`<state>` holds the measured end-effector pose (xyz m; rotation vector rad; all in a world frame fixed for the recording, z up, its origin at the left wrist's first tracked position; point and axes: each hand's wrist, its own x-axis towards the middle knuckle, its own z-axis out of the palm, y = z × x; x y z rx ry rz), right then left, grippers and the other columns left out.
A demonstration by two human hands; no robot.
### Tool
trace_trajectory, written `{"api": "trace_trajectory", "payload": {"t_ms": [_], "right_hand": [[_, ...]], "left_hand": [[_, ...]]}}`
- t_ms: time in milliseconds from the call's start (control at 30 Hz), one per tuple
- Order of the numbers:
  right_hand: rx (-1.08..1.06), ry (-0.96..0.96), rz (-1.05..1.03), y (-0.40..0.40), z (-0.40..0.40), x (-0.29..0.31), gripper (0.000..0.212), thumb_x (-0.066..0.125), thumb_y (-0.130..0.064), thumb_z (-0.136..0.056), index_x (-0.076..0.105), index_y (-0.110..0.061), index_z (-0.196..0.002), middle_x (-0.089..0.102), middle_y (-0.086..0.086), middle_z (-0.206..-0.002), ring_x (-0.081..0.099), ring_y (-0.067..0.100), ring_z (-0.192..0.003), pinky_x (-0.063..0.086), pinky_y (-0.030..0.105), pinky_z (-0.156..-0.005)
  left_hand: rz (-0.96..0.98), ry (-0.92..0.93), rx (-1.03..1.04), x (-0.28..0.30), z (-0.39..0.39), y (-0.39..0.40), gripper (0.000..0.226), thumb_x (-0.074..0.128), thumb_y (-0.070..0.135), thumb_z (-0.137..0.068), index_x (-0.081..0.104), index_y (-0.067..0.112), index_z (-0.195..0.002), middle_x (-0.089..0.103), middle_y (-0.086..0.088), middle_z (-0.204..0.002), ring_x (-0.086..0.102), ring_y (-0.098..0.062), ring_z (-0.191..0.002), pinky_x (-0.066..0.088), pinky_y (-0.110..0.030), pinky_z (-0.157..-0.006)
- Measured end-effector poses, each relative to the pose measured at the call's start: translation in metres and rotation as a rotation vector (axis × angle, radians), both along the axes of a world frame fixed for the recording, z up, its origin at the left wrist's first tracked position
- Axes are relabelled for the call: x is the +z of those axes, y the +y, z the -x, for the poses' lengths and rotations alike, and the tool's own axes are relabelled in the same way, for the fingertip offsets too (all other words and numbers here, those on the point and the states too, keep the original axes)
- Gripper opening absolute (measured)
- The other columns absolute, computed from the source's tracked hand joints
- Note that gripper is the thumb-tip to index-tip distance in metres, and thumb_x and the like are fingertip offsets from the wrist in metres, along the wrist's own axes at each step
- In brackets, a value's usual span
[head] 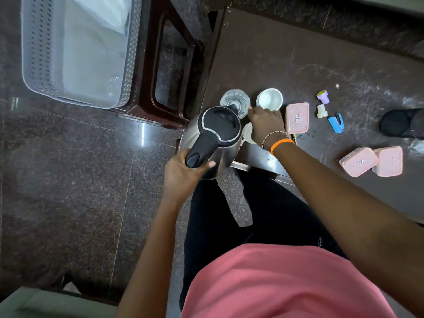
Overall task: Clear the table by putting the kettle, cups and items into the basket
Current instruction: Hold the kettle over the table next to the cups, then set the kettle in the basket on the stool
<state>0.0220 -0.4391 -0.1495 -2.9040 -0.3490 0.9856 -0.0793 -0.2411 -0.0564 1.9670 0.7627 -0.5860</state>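
Note:
My left hand (181, 177) grips the black handle of the steel kettle (213, 138), which hangs over the table's left edge. My right hand (266, 125) reaches over a white cup (248, 133) that it mostly hides; whether it holds it I cannot tell. A clear glass (235, 101) and a second white cup (269, 99) stand just beyond. The pale perforated basket (39, 53) sits at the upper left on a dark brown stool (160, 65).
On the dark table (298, 53) lie three pink lidded boxes (297, 118) (359, 164) (390, 160), a purple stamp (323, 97), a cream stamp (322, 111), a blue stapler (336, 122) and a black round object (399, 122). Granite floor lies between table and basket.

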Motion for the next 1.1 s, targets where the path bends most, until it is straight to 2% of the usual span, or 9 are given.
{"api": "trace_trajectory", "payload": {"t_ms": [67, 233, 367, 500, 600, 767, 833, 967, 1100], "right_hand": [[-0.048, -0.079, -0.037, 0.008, 0.01, 0.005, 0.052, 0.053, -0.007, -0.08, 0.047, -0.012, -0.131, 0.05, 0.013, -0.131, 0.05, 0.033, -0.118, 0.035, 0.045, -0.1], [-0.184, -0.175, -0.305, 0.049, 0.023, 0.025, 0.025, 0.051, -0.014, -0.081, 0.067, -0.014, -0.101, 0.062, 0.011, -0.109, 0.057, 0.032, -0.104, 0.039, 0.042, -0.089], [-0.187, -0.238, -0.536, 0.088, 0.009, 0.051, 0.022, 0.052, -0.01, -0.079, 0.071, -0.008, -0.089, 0.066, 0.017, -0.09, 0.063, 0.037, -0.086, 0.046, 0.042, -0.076], [-0.211, -0.179, -0.652, 0.134, -0.023, 0.066, 0.02, 0.055, -0.006, -0.085, 0.072, -0.007, -0.095, 0.064, 0.019, -0.095, 0.061, 0.035, -0.09, 0.047, 0.04, -0.084], [-0.264, -0.196, -0.69, 0.173, -0.043, 0.069, 0.022, 0.053, -0.004, -0.086, 0.072, -0.006, -0.098, 0.065, 0.018, -0.098, 0.063, 0.031, -0.086, 0.044, 0.03, -0.081], [-0.367, -0.177, -0.677, 0.241, -0.073, 0.056, 0.028, 0.05, -0.006, -0.087, 0.067, -0.006, -0.11, 0.065, 0.018, -0.101, 0.062, 0.031, -0.092, 0.041, 0.028, -0.084], [-0.434, -0.143, -0.668, 0.27, -0.083, 0.047, 0.032, 0.053, -0.008, -0.088, 0.06, -0.006, -0.119, 0.067, 0.019, -0.103, 0.061, 0.031, -0.099, 0.04, 0.028, -0.089], [-0.634, -0.032, -0.6, 0.3, -0.098, 0.029, 0.039, 0.055, -0.017, -0.088, 0.049, -0.008, -0.126, 0.066, 0.022, -0.109, 0.06, 0.036, -0.107, 0.045, 0.037, -0.091], [-0.744, -0.013, -0.528, 0.322, -0.108, 0.014, 0.035, 0.054, -0.017, -0.088, 0.049, -0.004, -0.12, 0.065, 0.025, -0.11, 0.062, 0.039, -0.103, 0.05, 0.041, -0.093]], "left_hand": [[0.034, -0.032, 0.071, 0.006, 0.006, 0.01, 0.036, 0.08, 0.041, -0.057, 0.062, 0.017, -0.076, 0.06, -0.005, -0.065, 0.052, -0.015, -0.059, 0.052, -0.045, -0.058], [0.131, -0.137, 0.247, 0.032, 0.015, 0.041, 0.027, 0.08, 0.043, -0.053, 0.067, 0.033, -0.075, 0.063, 0.005, -0.065, 0.057, -0.012, -0.064, 0.057, -0.047, -0.066], [0.165, -0.251, 0.384, 0.058, 0.014, 0.071, 0.028, 0.083, 0.031, -0.056, 0.071, 0.026, -0.08, 0.068, 0.005, -0.068, 0.059, -0.01, -0.064, 0.054, -0.032, -0.062], [0.137, -0.423, 0.467, 0.085, 0.005, 0.112, 0.021, 0.082, 0.027, -0.058, 0.071, 0.031, -0.075, 0.071, 0.016, -0.066, 0.062, 0.002, -0.061, 0.051, -0.014, -0.057], [0.094, -0.526, 0.486, 0.098, -0.009, 0.144, 0.02, 0.082, 0.026, -0.059, 0.07, 0.03, -0.074, 0.069, 0.019, -0.064, 0.06, 0.005, -0.06, 0.051, -0.014, -0.058], [0.081, -0.648, 0.521, 0.097, -0.05, 0.207, 0.019, 0.081, 0.029, -0.058, 0.065, 0.032, -0.069, 0.063, 0.022, -0.059, 0.054, 0.008, -0.058, 0.048, -0.013, -0.055], [0.071, -0.663, 0.528, 0.089, -0.071, 0.234, 0.019, 0.08, 0.032, -0.057, 0.065, 0.032, -0.068, 0.061, 0.021, -0.058, 0.052, 0.005, -0.058, 0.052, -0.022, -0.055], [0.118, -0.65, 0.568, 0.065, -0.106, 0.257, 0.019, 0.082, 0.033, -0.056, 0.066, 0.034, -0.066, 0.055, 0.001, -0.066, 0.051, -0.017, -0.068, 0.054, -0.064, -0.067], [0.127, -0.609, 0.561, 0.034, -0.127, 0.284, 0.02, 0.082, 0.036, -0.056, 0.067, 0.036, -0.068, 0.059, 0.014, -0.061, 0.053, -0.014, -0.067, 0.054, -0.061, -0.069]]}}
